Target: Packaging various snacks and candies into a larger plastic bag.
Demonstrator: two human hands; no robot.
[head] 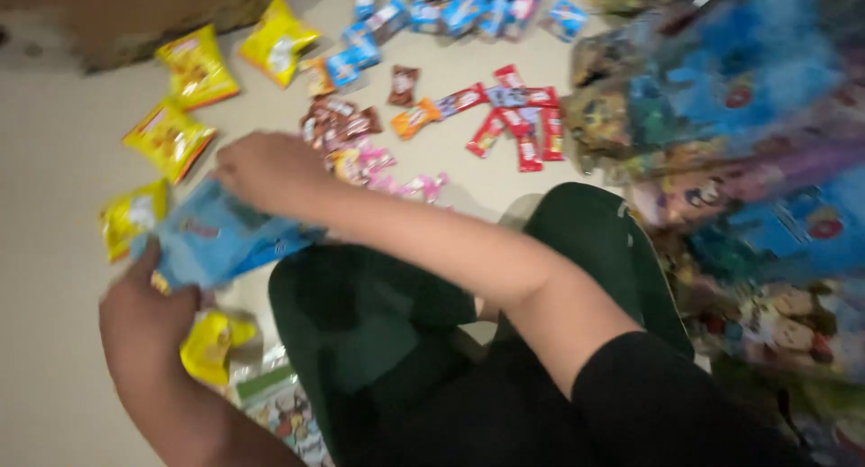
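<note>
packet in hand: a light blue snack packet [212,237] is being held low on the left side of the view, above the floor [54,161] and just beside the person's dark green knee [360,314]; motion is blurring it.
left hand: the left hand [144,309] is gripping the packet's lower left edge from below, thumb lying up over the blue film.
right hand: the right hand [261,170] is reaching across the body and closing on the packet's top edge; the fingertips are hidden behind the film, so i cannot tell how tightly it is pinching.
handling: judging by how it is bending between the two hands, the packet is looking light, soft and crinkly, with glossy film that is likely slipping under a loose pinch; whatever is inside may be crushing easily.
where to hold: the flat sealed edges are looking like the safest grip, not the puffed middle.
nearby: yellow snack packets [171,138] are lying on the floor past the hands, another yellow packet [212,345] is lying under the left wrist, and small red wrapped sweets [518,125], pink sweets [396,174] and blue packets [468,8] are lying spread farther out.
right side: a heap of printed cartoon bags [748,179] is lying beside the person's leg.
</note>
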